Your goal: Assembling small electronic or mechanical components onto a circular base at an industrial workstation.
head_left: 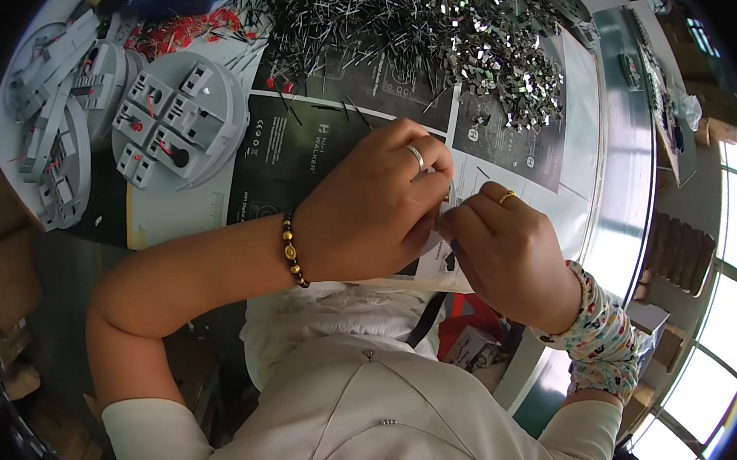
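Close together over the near edge of the table, both my hands meet with their fingertips almost touching. My left hand (379, 199), with a beaded bracelet at the wrist, is closed with its fingers curled in. A sliver of a pale grey part shows between the two hands, too covered to name. My right hand (510, 241), below a patterned sleeve cover, is pinched at that same spot. To the left of my left hand lies a round grey plastic housing (215, 112) with compartments and short red wires.
More grey plastic housings (56, 158) are stacked at the far left. A heap of thin dark pins (345, 18) covers the far middle, beside small shiny metal clips (502, 58). Small red pieces (192, 33) lie near a blue tray (173, 3). Printed dark sheets (294, 150) cover the table.
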Action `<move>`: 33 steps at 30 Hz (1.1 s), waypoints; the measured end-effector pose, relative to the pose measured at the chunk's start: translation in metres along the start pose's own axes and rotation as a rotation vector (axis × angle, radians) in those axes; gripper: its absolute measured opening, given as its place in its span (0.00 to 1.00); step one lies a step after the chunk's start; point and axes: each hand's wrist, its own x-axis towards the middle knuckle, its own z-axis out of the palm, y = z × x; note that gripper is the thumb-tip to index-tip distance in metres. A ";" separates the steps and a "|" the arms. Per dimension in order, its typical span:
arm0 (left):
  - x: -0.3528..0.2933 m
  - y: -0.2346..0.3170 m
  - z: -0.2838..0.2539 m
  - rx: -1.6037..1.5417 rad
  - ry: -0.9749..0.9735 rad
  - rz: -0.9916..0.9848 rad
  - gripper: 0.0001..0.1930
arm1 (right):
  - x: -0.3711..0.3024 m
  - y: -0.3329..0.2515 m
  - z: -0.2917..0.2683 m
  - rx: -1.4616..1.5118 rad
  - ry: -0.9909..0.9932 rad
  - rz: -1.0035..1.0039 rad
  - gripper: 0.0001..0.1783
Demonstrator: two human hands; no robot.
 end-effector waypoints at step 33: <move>0.054 -0.006 -0.088 0.440 -0.296 -0.340 0.04 | -0.011 0.115 0.026 0.237 0.256 0.238 0.20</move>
